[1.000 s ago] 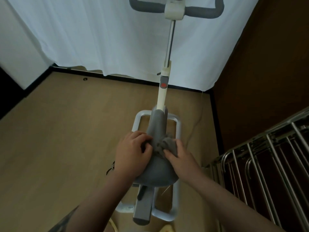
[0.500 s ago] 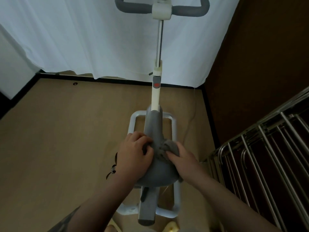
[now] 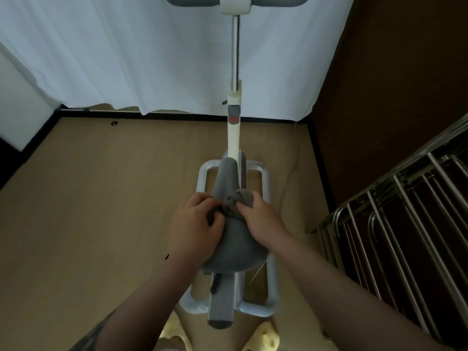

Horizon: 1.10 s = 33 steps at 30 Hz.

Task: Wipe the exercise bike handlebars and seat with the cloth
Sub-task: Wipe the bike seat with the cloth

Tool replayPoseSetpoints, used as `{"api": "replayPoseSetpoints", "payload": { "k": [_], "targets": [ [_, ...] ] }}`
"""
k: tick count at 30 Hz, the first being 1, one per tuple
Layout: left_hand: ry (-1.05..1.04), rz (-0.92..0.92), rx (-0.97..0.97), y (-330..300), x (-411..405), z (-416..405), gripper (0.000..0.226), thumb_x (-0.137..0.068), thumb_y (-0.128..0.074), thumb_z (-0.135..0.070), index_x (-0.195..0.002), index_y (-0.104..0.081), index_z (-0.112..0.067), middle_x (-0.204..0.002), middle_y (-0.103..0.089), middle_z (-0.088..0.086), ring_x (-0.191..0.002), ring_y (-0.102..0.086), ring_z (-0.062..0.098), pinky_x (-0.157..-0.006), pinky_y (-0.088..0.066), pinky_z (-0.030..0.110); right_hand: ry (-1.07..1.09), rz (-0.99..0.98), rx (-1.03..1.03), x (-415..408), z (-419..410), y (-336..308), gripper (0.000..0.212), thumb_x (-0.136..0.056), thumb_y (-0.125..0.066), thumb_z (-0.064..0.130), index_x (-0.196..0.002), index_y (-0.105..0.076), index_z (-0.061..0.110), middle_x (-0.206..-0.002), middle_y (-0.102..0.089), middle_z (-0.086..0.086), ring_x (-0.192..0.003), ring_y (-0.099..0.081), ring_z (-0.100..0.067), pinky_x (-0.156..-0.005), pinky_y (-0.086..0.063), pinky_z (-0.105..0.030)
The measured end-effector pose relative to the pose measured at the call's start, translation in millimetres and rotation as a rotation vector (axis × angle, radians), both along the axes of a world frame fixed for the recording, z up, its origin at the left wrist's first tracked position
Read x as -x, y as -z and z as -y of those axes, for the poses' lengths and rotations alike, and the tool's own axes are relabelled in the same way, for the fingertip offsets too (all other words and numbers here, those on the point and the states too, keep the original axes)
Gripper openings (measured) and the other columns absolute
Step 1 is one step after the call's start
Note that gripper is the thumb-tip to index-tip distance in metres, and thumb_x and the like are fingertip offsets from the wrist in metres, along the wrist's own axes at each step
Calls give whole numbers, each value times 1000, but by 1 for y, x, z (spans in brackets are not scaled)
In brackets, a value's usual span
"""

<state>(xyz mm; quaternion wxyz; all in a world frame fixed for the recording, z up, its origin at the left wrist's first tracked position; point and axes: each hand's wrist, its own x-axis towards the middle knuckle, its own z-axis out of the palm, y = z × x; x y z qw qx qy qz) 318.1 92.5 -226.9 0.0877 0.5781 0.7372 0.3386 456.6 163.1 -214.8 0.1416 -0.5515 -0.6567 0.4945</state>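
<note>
The exercise bike's grey seat [image 3: 234, 245] lies below me, its narrow nose pointing away. A bunched grey cloth [image 3: 234, 202] sits on the seat's middle. My left hand [image 3: 196, 222] grips the cloth's left part, fingers curled into it. My right hand [image 3: 260, 217] pinches the cloth's right part against the seat. The grey handlebars [image 3: 192, 0] cross the top edge of the view, joined by a cream clamp [image 3: 235, 5] to the chrome and cream post [image 3: 235, 102].
The bike's silver base frame [image 3: 271, 249] rests on a tan floor [image 3: 101, 211]. A white curtain [image 3: 126, 51] hangs behind. A metal drying rack [image 3: 395, 236] stands close on the right beside a brown wall [image 3: 405, 84]. Yellow slippers [image 3: 260, 336] show at the bottom.
Both hands and the cloth have slid a little forward along the seat towards its nose. The view has dropped, so the handlebars now sit at the top edge.
</note>
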Motion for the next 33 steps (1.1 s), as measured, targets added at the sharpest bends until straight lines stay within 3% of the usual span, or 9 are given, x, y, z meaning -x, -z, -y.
{"api": "replayPoseSetpoints", "payload": {
  "k": [4,7,11,15,19,21,26,30,33],
  "targets": [
    [41,32,-33,-1,3,5,29,-81,-46,-33,-91,-71,-24,-96,-62,-11,-85,-57,9,-70,-45,24,101,-112,-128,-21,51,3,27,-95,-49,40,-121,-47,36,-115,-57,15,-107,-54,-7,-94,-47,-37],
    [140,-55,-14,-3,2,12,30,-81,-44,-37,-92,-71,-27,-95,-63,-14,-90,-51,8,-73,-42,24,62,-146,-76,-34,60,4,19,-94,-52,40,-112,-48,46,-110,-57,22,-105,-54,-1,-92,-49,-33],
    [248,-138,38,-11,2,16,37,-82,-41,-39,-101,-70,-26,-97,-64,-13,-92,-52,12,-73,-42,25,465,-265,42,-12,51,12,21,-84,-53,50,-103,-56,43,-105,-65,12,-100,-62,-11,-93,-50,-44],
    [393,-149,28,-8,8,24,41,-87,-40,-34,-114,-68,-22,-106,-66,-9,-97,-54,15,-79,-51,35,747,-280,-98,16,124,11,39,-94,-54,33,-132,-47,28,-123,-55,5,-112,-55,-12,-97,-48,-40],
    [462,-76,-14,0,14,29,40,-94,-38,-35,-120,-65,-21,-115,-64,-8,-101,-48,11,-82,-50,33,958,-354,53,16,84,5,13,-93,-55,26,-106,-55,30,-106,-61,0,-93,-60,-14,-83,-51,-39],
    [482,-44,-48,-3,20,26,39,-93,-40,-36,-118,-66,-23,-114,-65,-10,-99,-46,6,-84,-45,27,1059,-325,38,28,83,4,20,-93,-54,25,-113,-55,23,-109,-59,-2,-96,-59,-19,-82,-48,-38],
    [546,75,-51,5,32,23,41,-92,-40,-42,-120,-65,-25,-119,-61,-14,-105,-41,1,-94,-33,18,1008,-234,-103,38,115,3,23,-94,-55,26,-116,-51,19,-112,-52,-1,-101,-54,-17,-85,-46,-35],
    [556,86,-86,9,30,23,42,-91,-42,-40,-118,-66,-20,-119,-62,-8,-104,-40,4,-93,-38,27,1054,-306,-28,37,112,3,16,-94,-53,32,-110,-49,34,-116,-56,1,-100,-58,-16,-86,-52,-39],
    [570,74,-114,11,33,22,42,-92,-41,-39,-118,-65,-18,-117,-63,-5,-104,-47,14,-91,-41,31,1104,-343,-162,68,144,2,26,-96,-52,23,-121,-46,26,-120,-52,1,-102,-57,-14,-79,-51,-26]
  ]
}}
